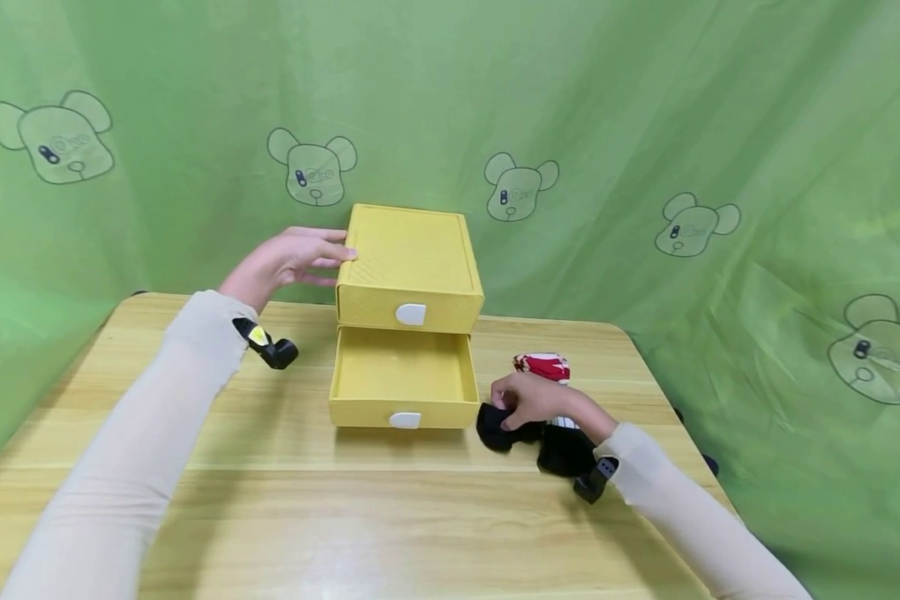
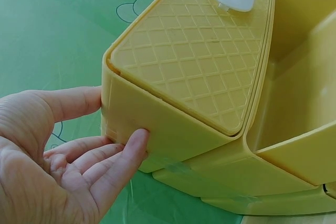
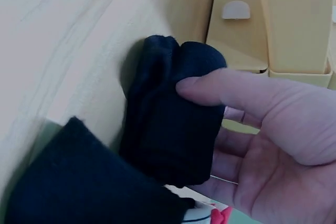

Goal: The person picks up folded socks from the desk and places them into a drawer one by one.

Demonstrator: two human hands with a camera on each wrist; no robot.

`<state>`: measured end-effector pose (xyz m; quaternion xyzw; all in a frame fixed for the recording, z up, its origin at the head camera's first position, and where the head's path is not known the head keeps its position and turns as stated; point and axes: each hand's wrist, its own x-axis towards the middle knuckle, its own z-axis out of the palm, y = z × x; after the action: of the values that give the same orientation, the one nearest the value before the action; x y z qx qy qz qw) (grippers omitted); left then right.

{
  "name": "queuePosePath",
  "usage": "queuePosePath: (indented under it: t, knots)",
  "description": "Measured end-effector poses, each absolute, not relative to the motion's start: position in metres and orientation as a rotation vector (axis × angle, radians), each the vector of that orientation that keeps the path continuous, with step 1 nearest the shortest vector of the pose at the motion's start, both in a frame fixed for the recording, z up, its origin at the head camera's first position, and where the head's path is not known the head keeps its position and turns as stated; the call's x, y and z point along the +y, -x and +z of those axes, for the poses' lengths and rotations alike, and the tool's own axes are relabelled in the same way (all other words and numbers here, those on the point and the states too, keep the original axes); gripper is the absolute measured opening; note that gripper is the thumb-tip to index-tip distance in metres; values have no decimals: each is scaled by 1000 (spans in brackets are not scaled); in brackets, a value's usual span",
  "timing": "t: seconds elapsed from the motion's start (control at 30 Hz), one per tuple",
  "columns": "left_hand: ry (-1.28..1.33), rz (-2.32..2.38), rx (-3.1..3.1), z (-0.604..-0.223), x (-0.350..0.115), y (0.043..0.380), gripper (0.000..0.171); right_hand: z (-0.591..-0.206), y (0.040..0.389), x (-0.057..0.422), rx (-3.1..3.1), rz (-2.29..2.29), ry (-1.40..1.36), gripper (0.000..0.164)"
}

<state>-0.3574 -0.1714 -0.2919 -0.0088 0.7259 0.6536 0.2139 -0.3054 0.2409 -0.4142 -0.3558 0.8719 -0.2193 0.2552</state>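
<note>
The right hand (image 3: 273, 124) pinched a rolled black cloth (image 3: 168, 129), judged light, soft, best held mid-roll; the left hand (image 1: 297, 252), fingers spread, touched the yellow drawers (image 1: 414, 250).

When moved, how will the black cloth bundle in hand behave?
The black cloth bundle is probably soft and squashable, given its rounded folds. Likely light: it looks like plain fabric. It may unfold, since no tie shows.

Hands (image 1: 292, 254) (image 1: 534, 397) apart, right one pinching
</note>
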Motion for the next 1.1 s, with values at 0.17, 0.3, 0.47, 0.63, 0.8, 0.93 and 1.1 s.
queuePosePath:
  t: [0.17,0.3,0.47,0.63,0.8,0.93,1.1]
  knots:
    - [16,1810,2017,-293,-172,357,74,-407,307,243,2369,-634,931,28]
    - [5,1801,2022,-293,-172,358,74,-394,309,245,2394,-672,921,29]
    - [7,1797,2027,-294,-173,358,75,-360,307,245,2454,-716,866,29]
    - [1,1798,2033,-295,-175,358,75,-318,304,236,2536,-679,914,29]
    - [-1,1798,2033,-295,-174,358,75,-284,297,216,2571,-655,1017,29]
    - [4,1793,2039,-294,-174,358,74,-267,289,194,2581,-657,1106,28]
    - [-2,1792,2042,-293,-174,357,74,-256,277,157,2550,-658,1173,26]
